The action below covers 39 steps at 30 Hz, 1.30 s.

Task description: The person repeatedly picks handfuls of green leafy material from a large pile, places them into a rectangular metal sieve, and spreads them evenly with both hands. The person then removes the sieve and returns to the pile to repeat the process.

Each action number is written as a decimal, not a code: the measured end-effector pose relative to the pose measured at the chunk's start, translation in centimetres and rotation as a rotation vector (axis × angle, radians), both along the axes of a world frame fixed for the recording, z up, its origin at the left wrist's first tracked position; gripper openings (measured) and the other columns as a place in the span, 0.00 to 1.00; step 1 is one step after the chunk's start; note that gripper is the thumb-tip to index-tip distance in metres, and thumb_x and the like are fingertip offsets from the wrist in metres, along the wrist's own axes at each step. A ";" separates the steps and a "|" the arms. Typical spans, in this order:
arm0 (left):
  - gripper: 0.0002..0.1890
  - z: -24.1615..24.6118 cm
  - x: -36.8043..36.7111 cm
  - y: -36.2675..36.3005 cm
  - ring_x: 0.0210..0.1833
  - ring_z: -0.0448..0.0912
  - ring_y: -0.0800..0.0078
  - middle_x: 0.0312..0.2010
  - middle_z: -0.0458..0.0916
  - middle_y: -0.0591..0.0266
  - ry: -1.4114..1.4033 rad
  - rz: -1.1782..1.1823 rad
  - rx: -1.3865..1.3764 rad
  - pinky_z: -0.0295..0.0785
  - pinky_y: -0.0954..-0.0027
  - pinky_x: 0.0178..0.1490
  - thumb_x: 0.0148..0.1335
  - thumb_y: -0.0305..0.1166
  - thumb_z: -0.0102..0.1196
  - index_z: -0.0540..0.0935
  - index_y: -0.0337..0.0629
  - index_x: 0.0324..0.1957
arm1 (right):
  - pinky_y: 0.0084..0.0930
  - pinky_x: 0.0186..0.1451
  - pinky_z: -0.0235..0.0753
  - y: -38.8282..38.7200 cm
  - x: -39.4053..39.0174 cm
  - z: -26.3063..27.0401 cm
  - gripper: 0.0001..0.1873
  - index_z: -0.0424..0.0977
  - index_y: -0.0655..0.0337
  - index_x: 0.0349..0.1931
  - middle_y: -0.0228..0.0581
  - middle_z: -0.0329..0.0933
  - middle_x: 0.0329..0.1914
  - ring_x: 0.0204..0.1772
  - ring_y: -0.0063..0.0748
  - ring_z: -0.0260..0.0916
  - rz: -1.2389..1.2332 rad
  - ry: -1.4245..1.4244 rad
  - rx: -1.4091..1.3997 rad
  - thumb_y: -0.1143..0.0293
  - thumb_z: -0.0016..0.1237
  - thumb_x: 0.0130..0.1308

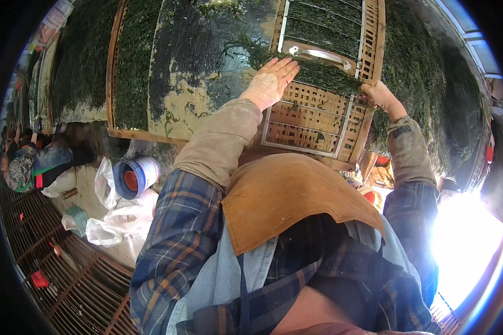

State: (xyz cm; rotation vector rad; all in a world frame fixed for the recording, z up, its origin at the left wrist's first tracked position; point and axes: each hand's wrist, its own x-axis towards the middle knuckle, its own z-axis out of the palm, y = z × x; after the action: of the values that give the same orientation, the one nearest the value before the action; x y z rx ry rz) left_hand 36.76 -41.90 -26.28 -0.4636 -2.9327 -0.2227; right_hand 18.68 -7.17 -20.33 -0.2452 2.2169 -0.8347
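A white metal rack with thin bars point(302, 146) lies on a perforated wooden frame point(366, 119) before me. Dark green leafy plant matter point(331, 79) forms a band across the rack, and more of it fills the far part. My left hand point(272, 81) rests on the left end of this band with its fingers extended. At the band's right end, my right hand point(377, 93) is curled at the rack's edge; what lies between its fingers is hidden. A wooden strip with a metal handle point(325, 53) sits just beyond the band.
Green material point(419, 75) is heaped on the right. Another wood-edged tray point(136, 75) stands left of a wet, patchy surface point(184, 96). A blue-and-white bucket point(128, 182), white plastic bags point(117, 226) and a green basket point(77, 220) are at lower left. Another person point(23, 167) works farther left.
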 end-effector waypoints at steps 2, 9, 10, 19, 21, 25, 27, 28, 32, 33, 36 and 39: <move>0.29 0.5 0.2 0.0 0.80 0.61 0.66 0.77 0.64 0.64 0.007 0.001 -0.011 0.52 0.57 0.83 0.72 0.27 0.45 0.67 0.49 0.75 | 0.30 0.20 0.66 0.5 -0.2 0.0 0.12 0.81 0.68 0.35 0.34 0.75 0.20 0.17 0.24 0.66 0.000 -0.047 -0.014 0.66 0.52 0.69; 0.27 3.8 0.3 -1.3 0.77 0.65 0.56 0.72 0.70 0.53 -0.034 -0.032 -0.153 0.57 0.52 0.80 0.73 0.31 0.50 0.69 0.51 0.73 | 0.34 0.30 0.77 0.8 0.0 4.5 0.16 0.80 0.63 0.47 0.38 0.80 0.29 0.25 0.35 0.75 0.175 0.402 0.295 0.62 0.60 0.65; 0.29 4.1 0.3 -1.7 0.76 0.66 0.53 0.72 0.69 0.51 0.028 -0.003 -0.136 0.57 0.51 0.79 0.73 0.35 0.52 0.67 0.53 0.74 | 0.35 0.35 0.79 -0.3 0.4 4.8 0.18 0.79 0.63 0.50 0.42 0.82 0.34 0.29 0.39 0.78 0.382 0.709 0.392 0.62 0.62 0.64; 0.34 2.1 0.3 -4.3 0.81 0.56 0.60 0.80 0.57 0.62 0.024 0.148 0.033 0.47 0.54 0.84 0.76 0.46 0.46 0.57 0.51 0.80 | 0.50 0.45 0.79 -9.3 4.8 1.1 0.06 0.79 0.58 0.39 0.52 0.82 0.35 0.41 0.58 0.81 0.414 0.653 0.105 0.70 0.52 0.64; 0.34 1.7 0.3 -4.4 0.81 0.57 0.59 0.80 0.58 0.62 0.049 0.151 0.070 0.47 0.53 0.84 0.75 0.44 0.48 0.59 0.50 0.79 | 0.51 0.45 0.78 -8.3 5.3 1.9 0.04 0.77 0.58 0.37 0.53 0.80 0.32 0.40 0.59 0.80 0.361 0.734 0.109 0.70 0.53 0.63; 0.34 1.7 0.1 -4.4 0.81 0.57 0.59 0.79 0.59 0.62 0.050 0.171 0.082 0.46 0.51 0.83 0.73 0.44 0.50 0.61 0.50 0.78 | 0.50 0.44 0.79 -7.5 6.7 1.7 0.07 0.76 0.61 0.36 0.50 0.80 0.29 0.38 0.59 0.80 0.576 0.660 -0.237 0.70 0.56 0.60; 0.34 1.8 0.1 -4.4 0.82 0.56 0.59 0.79 0.59 0.62 0.029 0.177 0.047 0.46 0.51 0.83 0.74 0.46 0.48 0.61 0.49 0.78 | 0.43 0.41 0.81 -8.0 6.7 0.7 0.08 0.77 0.61 0.34 0.48 0.82 0.29 0.34 0.51 0.81 0.436 0.510 -0.127 0.67 0.58 0.63; 0.34 1.9 0.1 -4.4 0.81 0.57 0.58 0.78 0.61 0.61 0.051 0.167 0.077 0.47 0.49 0.83 0.73 0.45 0.50 0.63 0.48 0.77 | 0.41 0.40 0.81 -8.3 6.5 0.2 0.08 0.77 0.61 0.34 0.48 0.82 0.30 0.34 0.48 0.81 0.270 0.432 -0.095 0.67 0.59 0.63; 0.34 2.0 0.2 -4.3 0.80 0.58 0.54 0.78 0.61 0.58 0.067 0.166 0.092 0.47 0.48 0.82 0.72 0.44 0.49 0.63 0.47 0.77 | 0.37 0.39 0.83 -9.0 6.2 -0.6 0.10 0.80 0.60 0.36 0.48 0.84 0.31 0.33 0.44 0.82 0.078 0.476 -0.061 0.64 0.63 0.63; 0.33 2.0 0.2 -4.2 0.80 0.59 0.52 0.77 0.62 0.55 0.082 0.167 0.111 0.48 0.46 0.82 0.72 0.44 0.49 0.65 0.44 0.76 | 0.38 0.40 0.83 -8.8 6.4 -0.5 0.10 0.80 0.59 0.37 0.48 0.84 0.32 0.34 0.46 0.83 0.053 0.528 -0.001 0.64 0.63 0.62; 0.35 1.9 -0.1 -4.2 0.80 0.59 0.50 0.77 0.62 0.51 0.043 0.194 0.073 0.46 0.44 0.82 0.70 0.45 0.51 0.65 0.43 0.76 | 0.45 0.49 0.82 -7.5 7.1 -0.5 0.15 0.80 0.61 0.44 0.53 0.82 0.45 0.48 0.57 0.80 0.185 0.591 -0.268 0.62 0.62 0.61; 0.37 2.1 -0.2 -4.1 0.80 0.57 0.46 0.78 0.59 0.49 0.035 0.187 0.041 0.44 0.42 0.82 0.69 0.45 0.52 0.62 0.47 0.78 | 0.36 0.47 0.84 -3.3 5.7 -1.0 0.11 0.81 0.62 0.43 0.46 0.83 0.45 0.46 0.43 0.83 0.017 0.621 -0.553 0.69 0.63 0.63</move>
State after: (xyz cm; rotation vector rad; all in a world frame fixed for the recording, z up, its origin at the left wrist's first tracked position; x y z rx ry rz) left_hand 36.52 -45.98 -24.21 -0.1832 -2.9069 -0.2467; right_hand 24.35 -10.50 -21.30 -0.8876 2.4719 -1.5124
